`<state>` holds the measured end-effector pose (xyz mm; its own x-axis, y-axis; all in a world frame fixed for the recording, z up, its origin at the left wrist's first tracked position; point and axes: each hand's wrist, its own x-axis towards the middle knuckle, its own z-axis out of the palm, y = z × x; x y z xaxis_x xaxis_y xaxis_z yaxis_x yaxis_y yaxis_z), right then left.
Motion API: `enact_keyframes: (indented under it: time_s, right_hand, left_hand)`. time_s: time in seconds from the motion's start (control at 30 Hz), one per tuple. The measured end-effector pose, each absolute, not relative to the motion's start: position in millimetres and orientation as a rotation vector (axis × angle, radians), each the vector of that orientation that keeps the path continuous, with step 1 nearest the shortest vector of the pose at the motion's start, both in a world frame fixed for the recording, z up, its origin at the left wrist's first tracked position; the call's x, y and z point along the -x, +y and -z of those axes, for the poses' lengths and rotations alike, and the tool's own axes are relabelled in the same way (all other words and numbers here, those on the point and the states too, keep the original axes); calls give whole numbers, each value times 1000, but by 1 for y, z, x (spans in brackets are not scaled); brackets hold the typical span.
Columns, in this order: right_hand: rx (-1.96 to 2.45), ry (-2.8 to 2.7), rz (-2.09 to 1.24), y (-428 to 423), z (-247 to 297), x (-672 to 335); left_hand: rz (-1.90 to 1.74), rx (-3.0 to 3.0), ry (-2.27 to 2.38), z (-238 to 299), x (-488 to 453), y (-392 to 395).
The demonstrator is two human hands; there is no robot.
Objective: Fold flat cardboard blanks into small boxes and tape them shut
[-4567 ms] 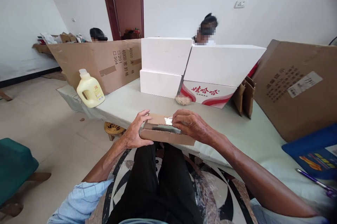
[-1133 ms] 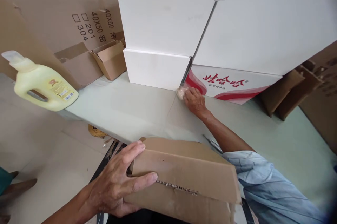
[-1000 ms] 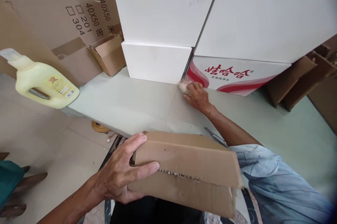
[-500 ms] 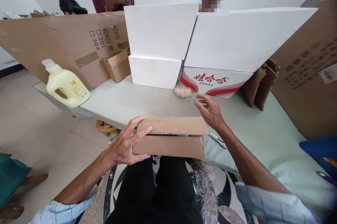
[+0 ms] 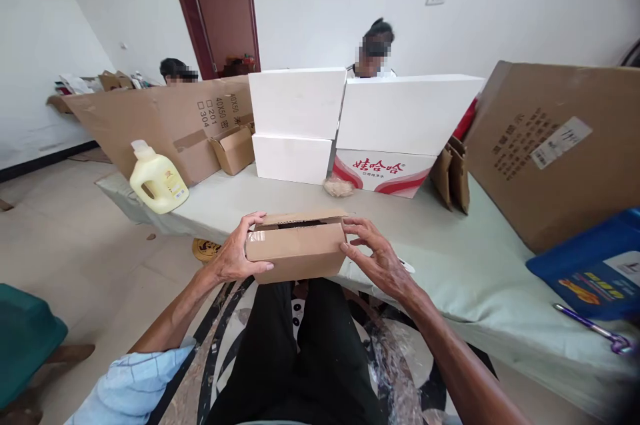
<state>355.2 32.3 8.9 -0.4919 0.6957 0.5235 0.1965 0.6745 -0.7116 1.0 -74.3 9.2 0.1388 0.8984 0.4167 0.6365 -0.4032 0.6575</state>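
A small brown cardboard box [image 5: 300,252] is held above my lap at the table's near edge. Its top flaps stand slightly apart, leaving a dark gap between them; the contents cannot be made out. A strip of clear tape shows at its upper left corner. My left hand [image 5: 233,255] is closed around the left end, thumb on the near side and fingers over the far edge. At the right end, my right hand [image 5: 377,258] grips the box's edge with thumb and fingertips. Behind that hand, a white-handled utility knife [image 5: 407,266] lies partly hidden on the table.
White cartons [image 5: 300,105] stand stacked across the table [image 5: 220,202], a plastic-wrapped bundle [image 5: 339,186] before them. A yellow jug [image 5: 157,178] is at left; a blue container [image 5: 590,272] and purple-handled tool [image 5: 595,326] are at right. Two people sit beyond the cartons.
My right hand has come down onto the box's right end. The box has tilted, showing more of its near face, and its flap gap has widened. The view has shifted upward.
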Motion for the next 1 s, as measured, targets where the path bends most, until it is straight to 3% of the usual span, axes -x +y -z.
enact_keyframes:
  time_s: [0.53,0.8,1.0]
  right_hand:
    - [827,-2303,-835,38,-23,-353]
    - [783,-2146,-499,33,-22,-351]
    - [705,-2235,-296,29,-33,-343]
  left_hand:
    - [-1240,-1983,1321,-8,7,-87]
    - [-1183,-2162,1370,-4,8,-87]
    - [-870,-2294,1394,-17,9,-85]
